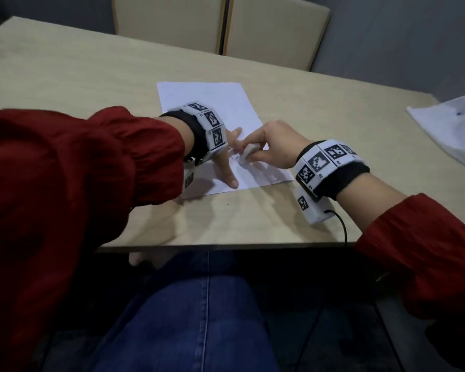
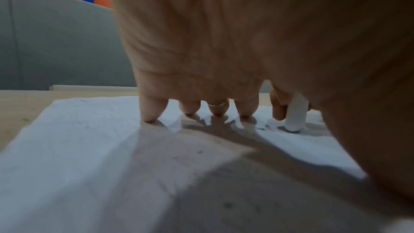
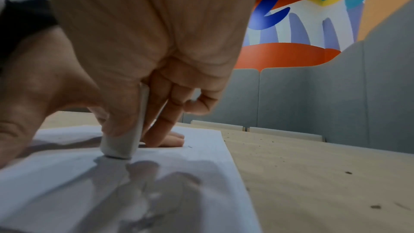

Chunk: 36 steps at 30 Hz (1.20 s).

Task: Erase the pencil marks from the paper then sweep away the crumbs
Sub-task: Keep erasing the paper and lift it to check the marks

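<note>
Eraser (image 1: 249, 151), white block: pinched in right hand (image 1: 273, 149) btw thumb & fingers, lower end pressed on paper (image 1: 220, 103), upper end hidden in the grip. Paper lies flat on table (image 1: 65, 76), directly under both hands. Left hand (image 1: 227, 157) just beside eraser, fingers straight & spread, fingertips (image 2: 149, 117) pressing sheet down. Dark crumbs (image 3: 348, 172) on bare table, right of the eraser hand. Second sheet (image 1: 451, 122) well apart, far right.

Paper (image 1: 207, 103) lies mid-table (image 1: 65, 71); left hand (image 1: 230, 157) on its near part, right hand (image 1: 274, 146) beside it, eraser (image 1: 249, 151) on the sheet between them.
</note>
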Each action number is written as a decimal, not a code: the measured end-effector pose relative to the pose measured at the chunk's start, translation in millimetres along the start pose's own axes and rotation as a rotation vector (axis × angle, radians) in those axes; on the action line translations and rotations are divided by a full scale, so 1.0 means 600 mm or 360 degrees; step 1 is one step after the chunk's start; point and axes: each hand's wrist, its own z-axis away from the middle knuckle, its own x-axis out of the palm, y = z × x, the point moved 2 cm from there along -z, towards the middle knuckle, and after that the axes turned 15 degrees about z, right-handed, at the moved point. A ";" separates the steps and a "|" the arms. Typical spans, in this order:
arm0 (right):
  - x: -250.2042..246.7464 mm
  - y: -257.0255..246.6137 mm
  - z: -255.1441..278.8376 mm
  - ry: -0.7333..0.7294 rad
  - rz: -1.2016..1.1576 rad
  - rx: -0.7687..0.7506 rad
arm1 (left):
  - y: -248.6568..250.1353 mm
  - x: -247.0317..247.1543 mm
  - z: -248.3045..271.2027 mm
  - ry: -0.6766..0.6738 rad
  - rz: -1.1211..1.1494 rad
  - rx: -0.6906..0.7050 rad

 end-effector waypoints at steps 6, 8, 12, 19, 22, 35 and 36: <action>0.008 -0.006 0.032 -0.0058 0.0241 -0.0029 | 0.007 0.004 0.000 0.0040 -0.0191 -0.0072; 0.006 -0.005 0.061 -0.0063 0.0336 -0.0082 | 0.001 0.005 -0.006 0.0039 -0.0225 -0.0097; -0.013 -0.010 0.073 -0.0137 0.0536 -0.0150 | 0.000 0.007 -0.008 0.0038 -0.0232 -0.0074; -0.009 -0.013 0.008 -0.0031 0.0368 0.0013 | -0.012 0.005 -0.014 0.0002 -0.0143 -0.0020; 0.005 -0.007 0.056 -0.0013 0.0398 -0.0026 | -0.012 0.007 -0.014 0.0016 -0.0151 -0.0045; 0.023 0.037 0.070 -0.0168 -0.0508 0.0863 | -0.026 0.010 0.013 0.0158 0.0027 -0.0005; 0.024 0.035 0.066 -0.0176 -0.0559 0.0919 | -0.028 0.005 0.020 0.0183 0.0052 0.0001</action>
